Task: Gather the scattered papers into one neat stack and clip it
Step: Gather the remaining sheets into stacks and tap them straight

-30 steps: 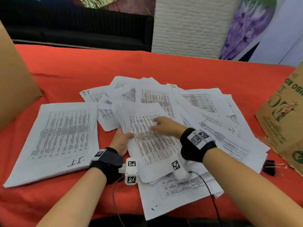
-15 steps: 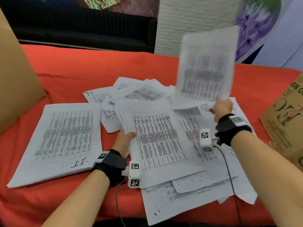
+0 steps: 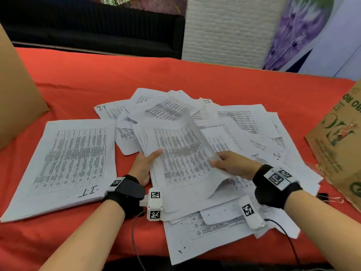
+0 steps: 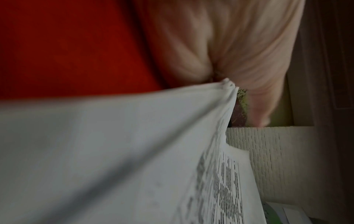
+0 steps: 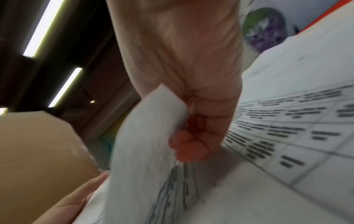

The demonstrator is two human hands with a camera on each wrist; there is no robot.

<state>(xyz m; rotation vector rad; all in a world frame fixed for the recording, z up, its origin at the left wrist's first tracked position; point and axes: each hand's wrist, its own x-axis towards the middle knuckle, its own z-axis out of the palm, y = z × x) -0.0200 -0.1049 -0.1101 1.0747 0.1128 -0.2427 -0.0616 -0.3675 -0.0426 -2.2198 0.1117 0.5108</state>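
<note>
Printed white papers lie scattered over the middle of the red table. A squared pile of sheets marked "I.T" lies at the left. My left hand grips the left edge of a small bundle of sheets, thumb on top, also seen as the bundle in the left wrist view. My right hand pinches one sheet by its right edge, lying over that bundle. A black binder clip lies at the right, beside the paper bag.
A brown cardboard box stands at the left edge of the red table. A printed brown paper bag leans at the right. Cables run from both wrist cameras towards the near table edge.
My right hand lifted a sheet high from the right of the heap, then brought it down onto the bundle in my left hand. The left hand stayed at the bundle's edge.
</note>
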